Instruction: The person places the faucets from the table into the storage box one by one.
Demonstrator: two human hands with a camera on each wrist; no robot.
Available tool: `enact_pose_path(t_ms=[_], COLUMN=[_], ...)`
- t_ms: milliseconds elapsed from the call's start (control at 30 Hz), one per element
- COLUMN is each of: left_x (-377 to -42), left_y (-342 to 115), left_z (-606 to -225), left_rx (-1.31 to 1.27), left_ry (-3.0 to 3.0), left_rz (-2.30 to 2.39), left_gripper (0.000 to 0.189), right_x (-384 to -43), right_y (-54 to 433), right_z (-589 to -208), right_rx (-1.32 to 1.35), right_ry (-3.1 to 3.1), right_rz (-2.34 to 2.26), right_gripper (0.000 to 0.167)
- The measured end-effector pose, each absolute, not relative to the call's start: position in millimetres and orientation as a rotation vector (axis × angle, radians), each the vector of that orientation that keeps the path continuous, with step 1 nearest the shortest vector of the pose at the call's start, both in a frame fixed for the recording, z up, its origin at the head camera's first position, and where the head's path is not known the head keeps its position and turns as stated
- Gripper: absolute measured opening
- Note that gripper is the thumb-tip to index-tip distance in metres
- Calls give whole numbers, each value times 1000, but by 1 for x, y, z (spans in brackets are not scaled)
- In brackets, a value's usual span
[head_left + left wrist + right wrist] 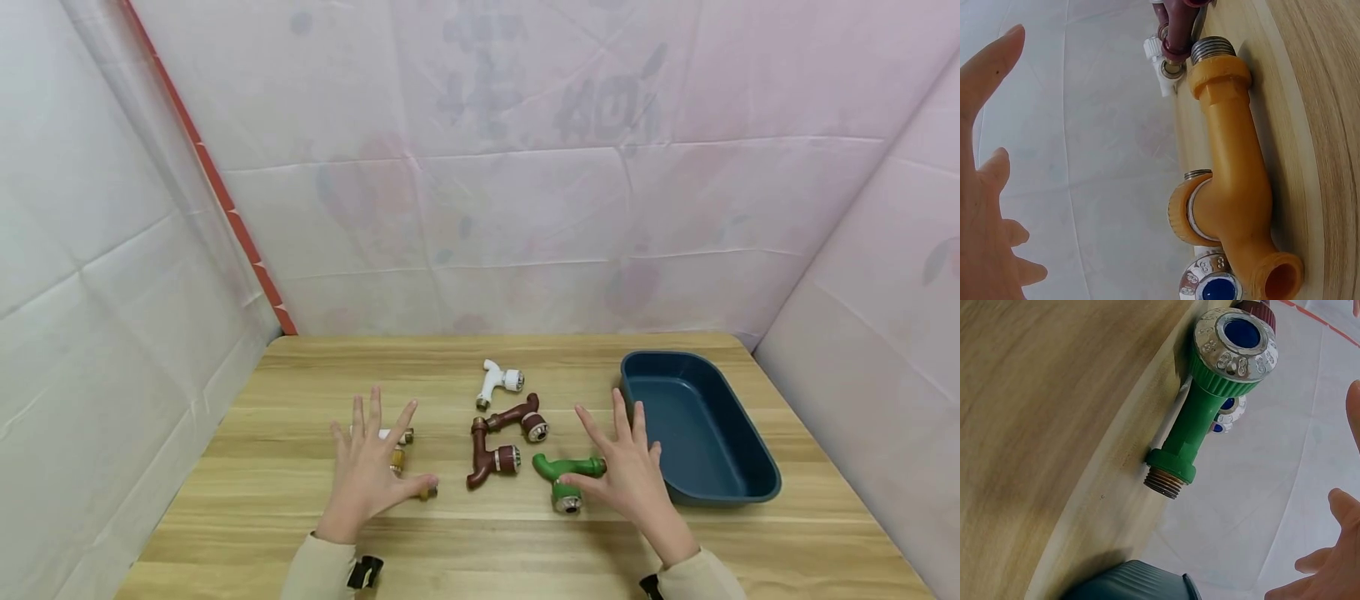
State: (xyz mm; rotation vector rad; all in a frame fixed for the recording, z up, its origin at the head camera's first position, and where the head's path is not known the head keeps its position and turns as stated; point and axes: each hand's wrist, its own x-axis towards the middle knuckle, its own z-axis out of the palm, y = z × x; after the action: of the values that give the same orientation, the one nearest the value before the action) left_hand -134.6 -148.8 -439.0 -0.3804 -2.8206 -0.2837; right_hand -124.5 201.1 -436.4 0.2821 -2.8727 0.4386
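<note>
My left hand (366, 479) hovers with spread fingers over the left group of taps, holding nothing. Beneath it, mostly hidden in the head view, lie a white tap (405, 436) and an orange-yellow tap (1235, 144), whose threaded end and spout show in the left wrist view. My right hand (628, 475), fingers also spread, is over the inlet end of a green tap (562, 468) and holds nothing. Two dark red taps (483, 458) lie in the middle, one touching the other. Another white tap (495, 382) lies behind them.
A dark blue basin (693, 425) stands on the right of the wooden table (480, 550), just beyond my right hand. Pale cloth walls (450, 208) close off the back and both sides of the table.
</note>
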Motion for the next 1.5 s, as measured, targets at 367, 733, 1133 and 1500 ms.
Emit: enact_pose_path(t_ms=[367, 733, 1133, 1500], left_x=[-134, -134, -135, -135], left_y=[-151, -152, -153, -154], left_z=[-437, -438, -438, -437], left_rx=[-377, -386, -402, -421], left_ry=[-2819, -2818, -2815, -2819], left_rz=[-283, -298, -320, -340], left_gripper=[101, 102, 101, 96], right_x=[-123, -122, -124, -123], right_y=[201, 202, 203, 204], right_z=[-433, -434, -435, -433], right_rx=[284, 285, 293, 286], right_ry=[-2882, -2886, -2868, -2871], right_rz=[442, 437, 422, 429], right_gripper=[96, 98, 98, 97])
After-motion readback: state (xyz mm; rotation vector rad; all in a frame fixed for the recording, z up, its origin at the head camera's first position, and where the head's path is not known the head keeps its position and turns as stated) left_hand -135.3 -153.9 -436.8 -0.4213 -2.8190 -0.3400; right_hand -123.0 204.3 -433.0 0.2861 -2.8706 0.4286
